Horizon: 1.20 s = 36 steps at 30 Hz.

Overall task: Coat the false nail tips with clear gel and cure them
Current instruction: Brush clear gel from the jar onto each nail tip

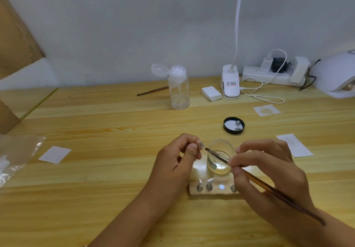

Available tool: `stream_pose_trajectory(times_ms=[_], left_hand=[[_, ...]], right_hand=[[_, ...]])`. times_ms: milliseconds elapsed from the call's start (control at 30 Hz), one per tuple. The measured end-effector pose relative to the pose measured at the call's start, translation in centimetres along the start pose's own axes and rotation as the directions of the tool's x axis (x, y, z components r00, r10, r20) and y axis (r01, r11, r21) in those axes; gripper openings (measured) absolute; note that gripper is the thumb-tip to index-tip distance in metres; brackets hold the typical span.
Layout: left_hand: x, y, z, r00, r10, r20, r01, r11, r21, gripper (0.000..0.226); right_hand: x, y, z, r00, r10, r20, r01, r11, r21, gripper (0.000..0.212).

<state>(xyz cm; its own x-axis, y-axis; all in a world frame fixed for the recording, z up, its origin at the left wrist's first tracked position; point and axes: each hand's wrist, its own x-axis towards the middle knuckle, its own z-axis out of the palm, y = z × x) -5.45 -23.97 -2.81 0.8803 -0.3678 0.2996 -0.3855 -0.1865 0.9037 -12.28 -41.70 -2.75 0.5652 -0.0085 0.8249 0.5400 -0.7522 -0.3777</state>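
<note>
Nearest to us, the right hand (269,169) pinches a brown-handled brush (272,189) between thumb and fingertips, with the handle running back and to the right across the wrist. The left hand (176,156) is curled, thumb and forefinger pinching a small nail tip (200,144) held up above the counter (115,121), just left of the jar. The bristle end points straight at that tip, and it looks just short of touching, though we can't be sure from this angle.

Between and under the hands sits a pale stand (196,171) with a row of small metal pegs (199,186) along its near edge. On the stand's far part is an open glass jar (221,160) of clear gel.

A little farther out, the jar's black lid (226,129) lies upside down with one more metal peg (238,125) inside it. White paper squares lie to the left (54,154) and right (295,146), and a crumpled plastic bag (17,150) sits at the left edge.

Farther back we've got a clear pump bottle (178,91) with its cap flipped open, a second brush (152,91) lying just left of it, a stack of white pads (211,93) and a clip-on lamp (230,85). Against the wall is a power strip (269,75), and the white curing lamp (336,73) sits at far right.
</note>
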Motion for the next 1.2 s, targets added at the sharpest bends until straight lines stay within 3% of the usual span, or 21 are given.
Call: stream_pose_trajectory(times_ms=[900,1200], left_hand=[[-0.11,0.41,-0.11,0.999,-0.032,0.018,0.033,0.993,-0.11,0.025],[-0.11,0.42,-0.08,1.0,-0.009,0.023,0.011,0.998,-0.054,0.02]], right_hand=[[-0.04,0.07,0.12,1.0,-0.018,0.006,0.018,1.0,-0.024,0.014],[-0.17,0.41,-0.03,1.0,0.001,0.024,-0.001,1.0,0.011,0.015]])
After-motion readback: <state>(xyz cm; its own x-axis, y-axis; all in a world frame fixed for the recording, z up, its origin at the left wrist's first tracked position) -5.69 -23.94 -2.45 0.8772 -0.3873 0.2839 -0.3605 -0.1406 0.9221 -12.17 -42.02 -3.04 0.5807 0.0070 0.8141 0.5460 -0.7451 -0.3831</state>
